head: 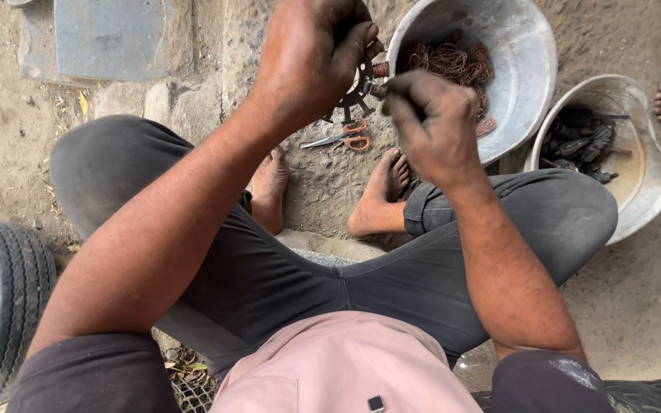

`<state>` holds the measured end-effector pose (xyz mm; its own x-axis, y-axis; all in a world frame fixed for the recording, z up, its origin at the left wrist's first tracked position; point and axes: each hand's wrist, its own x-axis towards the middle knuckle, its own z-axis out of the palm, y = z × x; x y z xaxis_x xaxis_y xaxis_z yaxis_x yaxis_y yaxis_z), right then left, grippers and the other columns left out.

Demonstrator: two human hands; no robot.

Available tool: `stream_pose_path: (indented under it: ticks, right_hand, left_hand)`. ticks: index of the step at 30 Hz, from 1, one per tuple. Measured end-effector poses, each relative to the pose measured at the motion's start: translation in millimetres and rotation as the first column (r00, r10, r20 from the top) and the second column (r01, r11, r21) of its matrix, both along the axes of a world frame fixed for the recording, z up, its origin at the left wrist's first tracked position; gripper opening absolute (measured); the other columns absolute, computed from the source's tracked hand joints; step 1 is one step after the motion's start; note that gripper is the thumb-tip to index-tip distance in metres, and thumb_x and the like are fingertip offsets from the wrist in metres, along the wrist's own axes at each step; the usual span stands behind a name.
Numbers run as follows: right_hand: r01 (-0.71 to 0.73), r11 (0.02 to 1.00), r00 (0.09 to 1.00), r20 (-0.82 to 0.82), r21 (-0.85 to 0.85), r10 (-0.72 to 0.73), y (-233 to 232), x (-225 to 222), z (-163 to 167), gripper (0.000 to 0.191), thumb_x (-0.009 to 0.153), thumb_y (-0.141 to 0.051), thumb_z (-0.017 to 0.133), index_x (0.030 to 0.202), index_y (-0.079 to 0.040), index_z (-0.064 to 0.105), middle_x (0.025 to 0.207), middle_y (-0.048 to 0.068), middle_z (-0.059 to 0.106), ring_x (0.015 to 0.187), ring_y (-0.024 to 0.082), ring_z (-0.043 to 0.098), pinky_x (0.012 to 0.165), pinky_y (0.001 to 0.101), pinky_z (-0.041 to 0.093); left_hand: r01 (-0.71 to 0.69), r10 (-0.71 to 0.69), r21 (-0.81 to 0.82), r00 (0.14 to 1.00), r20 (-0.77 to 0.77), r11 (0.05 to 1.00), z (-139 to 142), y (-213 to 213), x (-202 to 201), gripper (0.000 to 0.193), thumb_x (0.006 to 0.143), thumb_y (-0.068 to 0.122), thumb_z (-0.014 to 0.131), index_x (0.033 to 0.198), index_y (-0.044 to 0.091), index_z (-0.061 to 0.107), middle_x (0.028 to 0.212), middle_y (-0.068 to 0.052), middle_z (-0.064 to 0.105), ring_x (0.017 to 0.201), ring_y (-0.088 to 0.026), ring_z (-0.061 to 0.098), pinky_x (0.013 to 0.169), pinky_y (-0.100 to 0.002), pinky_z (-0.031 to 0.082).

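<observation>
My left hand (311, 57) clamps the small, stiff, dark toothed metal core (357, 92) by its rim while my right hand (430, 122) pinches its thin copper winding (380, 70) (springy, likely easily snapped).

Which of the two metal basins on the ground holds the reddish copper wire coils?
The basin nearer the hands, at the top of the view, holds the copper coils. The other basin, farther right, holds dark blackened parts.
</observation>
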<state>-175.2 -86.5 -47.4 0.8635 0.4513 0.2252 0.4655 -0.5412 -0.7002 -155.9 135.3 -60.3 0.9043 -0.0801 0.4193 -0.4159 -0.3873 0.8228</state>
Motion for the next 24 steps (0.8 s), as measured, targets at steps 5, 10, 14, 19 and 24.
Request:
stream_pose_path:
  ticks: [5,10,14,19,24]
  right_hand:
    - [0.031,0.999,0.977,0.212,-0.010,-0.028,2.4,-7.6,6.1,0.009,0.105,-0.002,0.064,0.100,-0.001,0.071,0.084,0.008,0.071,0.073,0.015,0.071,0.058,0.0292,0.056]
    - [0.043,0.987,0.992,0.126,-0.158,-0.023,4.8,-0.9,3.7,0.012,0.106,-0.003,0.065,0.095,-0.003,0.071,0.081,0.006,0.071,0.069,0.014,0.072,0.060,0.0299,0.059]
    - [0.066,0.993,0.996,0.070,-0.100,-0.059,3.0,1.8,1.4,0.007,0.102,-0.006,0.067,0.103,-0.002,0.073,0.087,0.008,0.074,0.069,0.016,0.071,0.057,0.0308,0.058]
    - [0.024,0.999,0.996,0.083,-0.029,-0.021,0.0,-3.3,0.0,0.009,0.108,-0.008,0.066,0.106,-0.004,0.074,0.088,0.006,0.074,0.075,0.012,0.073,0.062,0.0283,0.058]
    - [-0.023,0.998,0.995,0.095,0.061,0.017,-5.8,0.2,0.2,0.011,0.100,-0.007,0.063,0.093,-0.004,0.070,0.080,0.007,0.071,0.067,0.015,0.069,0.055,0.0289,0.056]
  left_hand:
    - [-0.220,0.154,0.247,0.953,0.261,0.944,5.2,-9.0,-4.6,0.013,0.093,0.012,0.079,0.090,0.004,0.070,0.080,-0.014,0.070,0.071,-0.033,0.069,0.061,-0.046,0.054]
    - [-0.169,0.168,0.010,0.981,0.103,0.985,5.4,-1.3,5.5,0.008,0.101,0.010,0.075,0.095,0.005,0.074,0.081,-0.011,0.076,0.069,-0.027,0.075,0.060,-0.039,0.057]
    - [-0.078,0.079,-0.010,0.997,0.013,0.997,3.5,2.7,5.9,0.010,0.103,0.006,0.071,0.093,0.004,0.072,0.081,-0.009,0.076,0.069,-0.021,0.077,0.061,-0.036,0.059]
    - [-0.031,0.029,0.043,0.999,0.043,0.999,4.6,-2.7,0.6,0.009,0.101,0.007,0.075,0.093,0.003,0.073,0.081,-0.009,0.076,0.071,-0.022,0.076,0.061,-0.037,0.058]
    - [-0.176,0.158,0.118,0.977,0.145,0.977,7.6,-3.0,1.3,0.006,0.099,0.009,0.075,0.095,0.004,0.075,0.082,-0.011,0.076,0.072,-0.027,0.075,0.063,-0.041,0.058]
